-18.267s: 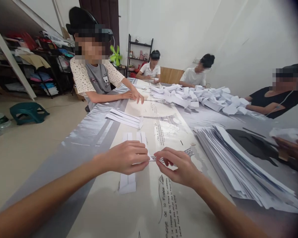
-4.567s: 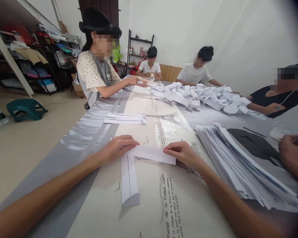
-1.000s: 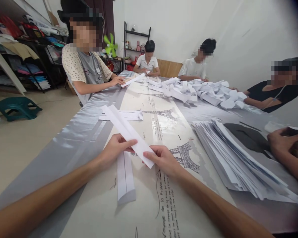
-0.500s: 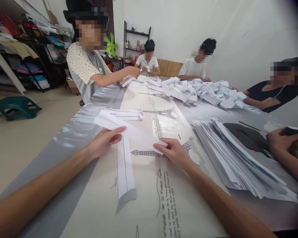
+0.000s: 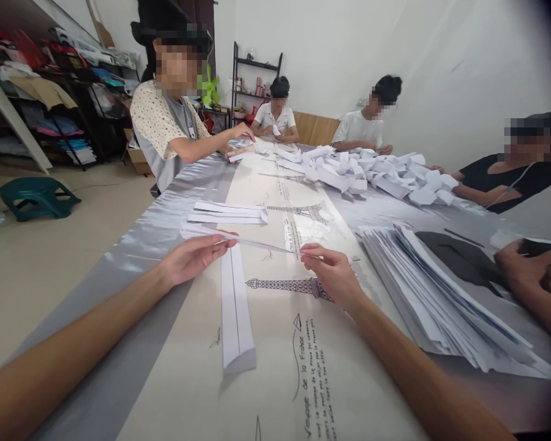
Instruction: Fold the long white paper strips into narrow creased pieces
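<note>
You hold a sheet of paper (image 5: 257, 243) just above the table (image 5: 133, 257), stretched between your two hands and seen almost edge-on. Your right hand (image 5: 333, 275) pinches its near-right end between thumb and fingertips. Your left hand (image 5: 190, 258) lies with its fingers stretched nearly straight against the sheet. Its thumb is hidden, so you cannot tell whether it clamps the paper or only props it.

Under the sheet, a folded strip (image 5: 236, 312) lies on the printed tablecloth (image 5: 284, 380), running from 12 to 6 o'clock between your forearms. At 12 o'clock, just beyond the sheet, sits a small stack of folded strips (image 5: 227, 212). At 3 o'clock, near your right hand, a big fanned stack of flat sheets (image 5: 431, 294) rests on the table. Further off at 1 o'clock is a loose heap of folded paper (image 5: 371, 174).

A co-worker's hand (image 5: 523, 269) rests at 3 o'clock past the fanned stack. At 11 o'clock a person in a spotted shirt (image 5: 165, 128) reaches over the table. A green stool (image 5: 37, 197) stands on the floor at 10 o'clock.
</note>
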A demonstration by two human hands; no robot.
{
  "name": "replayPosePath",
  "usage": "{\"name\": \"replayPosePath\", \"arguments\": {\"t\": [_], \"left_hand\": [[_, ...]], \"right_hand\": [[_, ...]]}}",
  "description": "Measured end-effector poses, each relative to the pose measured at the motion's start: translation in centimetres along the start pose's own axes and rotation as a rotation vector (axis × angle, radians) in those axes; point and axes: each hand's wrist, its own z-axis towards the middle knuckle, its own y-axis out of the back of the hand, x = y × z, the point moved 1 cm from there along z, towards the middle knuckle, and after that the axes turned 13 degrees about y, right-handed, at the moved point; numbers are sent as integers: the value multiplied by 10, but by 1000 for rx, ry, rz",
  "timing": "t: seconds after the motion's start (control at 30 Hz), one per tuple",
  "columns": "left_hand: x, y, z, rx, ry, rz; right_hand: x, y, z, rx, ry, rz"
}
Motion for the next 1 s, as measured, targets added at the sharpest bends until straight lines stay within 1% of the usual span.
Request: {"name": "replayPosePath", "arguments": {"t": [0.1, 0.17, 0.23, 0.3, 0.4, 0.5, 0.6, 0.7, 0.77, 0.83, 0.9, 0.93, 1.0], "left_hand": [[-4, 5, 2, 43, -77, 3], [-8, 11, 4, 34, -142, 36], [-13, 17, 5, 17, -186, 126], [-16, 23, 4, 14, -193, 242], [-19, 30, 4, -1, -151, 385], [-17, 34, 5, -57, -146, 438], [-15, 34, 7, -51, -166, 437], [-14, 30, 6, -31, -211, 526], [-15, 28, 5, -54, -286, 629], [-14, 26, 4, -105, -356, 733], [-14, 23, 4, -147, -396, 808], [-13, 22, 4, -149, -408, 827], [-12, 20, 4, -113, -433, 839]], "right_hand": [[-4, 4, 1, 19, 31, -23], [-6, 7, 1, 12, 61, -45], [-7, 10, 1, -20, 91, -72], [-6, 13, 2, -64, 113, -93], [-6, 18, 3, -97, 116, -95], [-6, 21, 4, -100, 78, -106], [-5, 25, 4, -100, 45, -126], [-4, 28, 5, -46, 37, -139], [-4, 30, 6, -8, 54, -150], [-4, 32, 7, 10, 68, -163], [-5, 34, 7, 8, 64, -190], [-5, 35, 7, 2, 56, -209], [-4, 36, 7, -22, 41, -254]]}}
